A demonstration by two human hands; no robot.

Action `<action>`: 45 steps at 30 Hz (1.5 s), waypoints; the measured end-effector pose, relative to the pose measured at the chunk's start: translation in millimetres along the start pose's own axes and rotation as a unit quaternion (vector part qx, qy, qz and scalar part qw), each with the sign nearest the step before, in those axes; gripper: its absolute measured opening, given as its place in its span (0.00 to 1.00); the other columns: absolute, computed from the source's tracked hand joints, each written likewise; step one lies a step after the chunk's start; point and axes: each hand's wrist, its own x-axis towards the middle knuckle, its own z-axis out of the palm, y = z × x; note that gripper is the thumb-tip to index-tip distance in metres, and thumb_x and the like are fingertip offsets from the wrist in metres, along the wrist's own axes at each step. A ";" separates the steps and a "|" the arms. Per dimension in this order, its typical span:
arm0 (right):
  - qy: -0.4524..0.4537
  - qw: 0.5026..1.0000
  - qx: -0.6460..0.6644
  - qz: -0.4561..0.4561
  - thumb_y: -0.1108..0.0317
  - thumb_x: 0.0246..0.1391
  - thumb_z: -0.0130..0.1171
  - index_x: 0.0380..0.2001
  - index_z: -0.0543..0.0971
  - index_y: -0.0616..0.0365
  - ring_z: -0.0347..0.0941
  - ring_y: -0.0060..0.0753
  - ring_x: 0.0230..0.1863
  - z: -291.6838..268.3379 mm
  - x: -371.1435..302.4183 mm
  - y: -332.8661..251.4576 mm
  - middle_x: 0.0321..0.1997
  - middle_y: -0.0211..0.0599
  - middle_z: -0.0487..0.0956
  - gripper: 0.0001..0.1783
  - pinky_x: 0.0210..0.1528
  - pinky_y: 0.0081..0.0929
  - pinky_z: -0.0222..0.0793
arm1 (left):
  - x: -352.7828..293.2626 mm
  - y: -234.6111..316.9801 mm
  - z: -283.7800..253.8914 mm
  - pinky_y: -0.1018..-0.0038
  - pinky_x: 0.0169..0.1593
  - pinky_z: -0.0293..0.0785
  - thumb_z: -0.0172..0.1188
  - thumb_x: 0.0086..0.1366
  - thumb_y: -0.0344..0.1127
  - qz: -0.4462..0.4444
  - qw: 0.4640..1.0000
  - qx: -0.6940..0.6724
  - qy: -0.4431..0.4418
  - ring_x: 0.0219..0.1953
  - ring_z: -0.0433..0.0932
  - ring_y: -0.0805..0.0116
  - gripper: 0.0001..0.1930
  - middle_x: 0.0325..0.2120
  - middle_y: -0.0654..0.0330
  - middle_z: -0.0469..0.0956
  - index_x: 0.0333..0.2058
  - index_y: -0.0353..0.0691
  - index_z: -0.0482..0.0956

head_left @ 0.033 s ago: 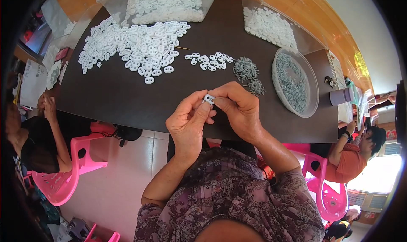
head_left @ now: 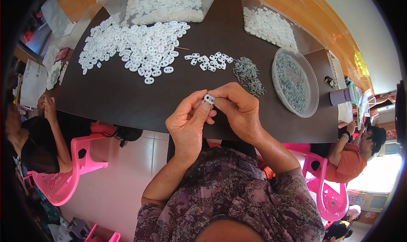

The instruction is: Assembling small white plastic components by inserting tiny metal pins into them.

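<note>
A small white plastic piece with two dark holes (head_left: 208, 99) is pinched between my two hands over the near part of the dark table. My left hand (head_left: 189, 122) grips its left side between thumb and fingers. On its right side, the thumb and forefinger of my right hand (head_left: 239, 110) are closed on it. Whether a screw is also between the fingers is hidden. Just beyond lie a small group of similar white pieces (head_left: 211, 60) and two little heaps of grey screws (head_left: 246, 69). Farther left spreads a big pile of white oval two-holed pieces (head_left: 146, 47).
A clear round tub (head_left: 311, 108) of grey screws stands right of my hands. Clear bins (head_left: 207, 13) of white pieces line the back. A lilac cup (head_left: 338, 97) sits at the right edge. People sit on both sides, with a pink chair (head_left: 78, 157) at left.
</note>
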 end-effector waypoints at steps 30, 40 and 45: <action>0.061 0.992 -0.013 -0.109 0.83 0.43 0.60 0.41 0.77 0.68 0.71 0.29 0.30 2.0 -9.0 -6.6 0.35 0.44 0.77 0.17 0.27 0.21 0.69 | -2.2 -11.5 8.1 0.84 0.32 0.68 0.54 0.65 0.28 0.137 0.990 0.034 -0.020 0.28 0.69 0.79 0.11 0.30 0.64 0.71 0.44 0.29 0.75; 0.084 0.990 -0.029 -0.107 0.83 0.43 0.60 0.40 0.76 0.68 0.69 0.29 0.28 8.6 -10.0 -11.4 0.33 0.41 0.77 0.16 0.26 0.21 0.66 | -3.7 -9.9 8.0 0.82 0.35 0.68 0.53 0.66 0.31 0.142 0.989 0.028 0.019 0.30 0.69 0.79 0.10 0.30 0.63 0.73 0.41 0.29 0.74; 0.074 0.991 -0.024 -0.106 0.82 0.43 0.61 0.40 0.76 0.67 0.68 0.27 0.27 7.9 -8.5 -11.3 0.33 0.39 0.77 0.17 0.27 0.20 0.66 | -5.8 -4.9 8.3 0.82 0.39 0.69 0.53 0.66 0.31 0.135 0.991 0.017 0.019 0.33 0.71 0.79 0.10 0.32 0.62 0.74 0.41 0.29 0.73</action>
